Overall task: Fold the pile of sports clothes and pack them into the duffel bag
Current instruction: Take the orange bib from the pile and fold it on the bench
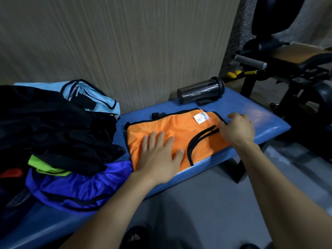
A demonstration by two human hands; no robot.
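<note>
A: Item one, orange vest (167,128)?
B: Laid flat on the blue bench (260,121), black-trimmed, white label (201,118) at its 1 o'clock corner. The left hand (161,155) is pressed on it, palm down, fingers spread, nothing gripped. The right hand (237,128) is placed at the vest's 3 o'clock edge, fingers curled; whether the trim is pinched cannot be told.

A: Item two, remaining clothes?
B: A pile (53,126) is recorded at 9 o'clock of the vest: black garments on top, a light blue vest (89,96) behind, lime and purple pieces beneath.

A: Other?
B: A dark shaker bottle (201,90) lies on its side at 12 o'clock.
</note>
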